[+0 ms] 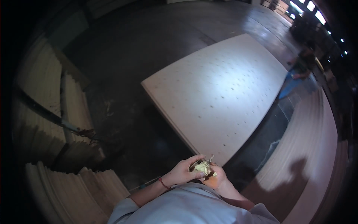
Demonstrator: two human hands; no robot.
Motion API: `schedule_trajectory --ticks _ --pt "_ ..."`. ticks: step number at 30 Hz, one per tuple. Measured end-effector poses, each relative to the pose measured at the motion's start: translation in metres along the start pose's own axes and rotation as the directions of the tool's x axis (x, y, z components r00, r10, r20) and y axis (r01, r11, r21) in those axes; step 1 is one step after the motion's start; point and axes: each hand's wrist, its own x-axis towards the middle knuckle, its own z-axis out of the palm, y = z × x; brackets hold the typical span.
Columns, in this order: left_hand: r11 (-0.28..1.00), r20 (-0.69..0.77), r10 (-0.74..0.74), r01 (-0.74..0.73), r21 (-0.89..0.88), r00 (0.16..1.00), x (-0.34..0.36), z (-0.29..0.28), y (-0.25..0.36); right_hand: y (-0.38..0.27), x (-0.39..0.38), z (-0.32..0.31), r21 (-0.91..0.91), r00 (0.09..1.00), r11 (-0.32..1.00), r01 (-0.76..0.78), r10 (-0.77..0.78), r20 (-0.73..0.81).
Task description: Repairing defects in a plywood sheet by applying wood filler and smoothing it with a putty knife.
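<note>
Clearly, in the head view, my 2 hands meet low in the middle, by the nearest corner of the broad pale sheet [182,99]. My left hand [182,173] grasps the yellowish lump [202,169], thumb on the near side, index finger on the far side. My right hand [220,178] cups it from the other side; its fingers are mostly hidden, so I cannot tell whether they clench anything. 1 thin piece [211,158] pokes up beyond the lump, too small to identify.

As for progress, the lump is in my hands, and I make out none of it on the sheet. Dark spots [232,89] remain scattered over much of the surface, so I judge it early, with most left; whether any spots are already dealt with, I cannot tell. Layered stacks [298,145] stand on both sides, and 1 other person [290,86] is beyond the sheet's right edge.
</note>
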Motion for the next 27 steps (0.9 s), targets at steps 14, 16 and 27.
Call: schedule_trajectory --ticks 14,16,27 --pt "0.888 -0.735 -0.377 -0.007 -0.460 0.564 -0.015 -0.244 -0.010 -0.048 0.226 0.161 -0.472 0.999 0.881 -0.034 0.040 0.003" --pt "0.799 -0.709 -0.446 -0.115 -0.590 0.546 -0.009 -0.273 -0.016 -0.069 0.262 0.157 -0.550 0.997 0.835 -0.020 0.058 0.051" --pt "0.898 -0.783 -0.424 0.099 -0.428 0.455 0.113 -0.395 -0.021 -0.180 0.414 0.157 -0.963 0.981 0.255 0.089 -0.192 0.040"
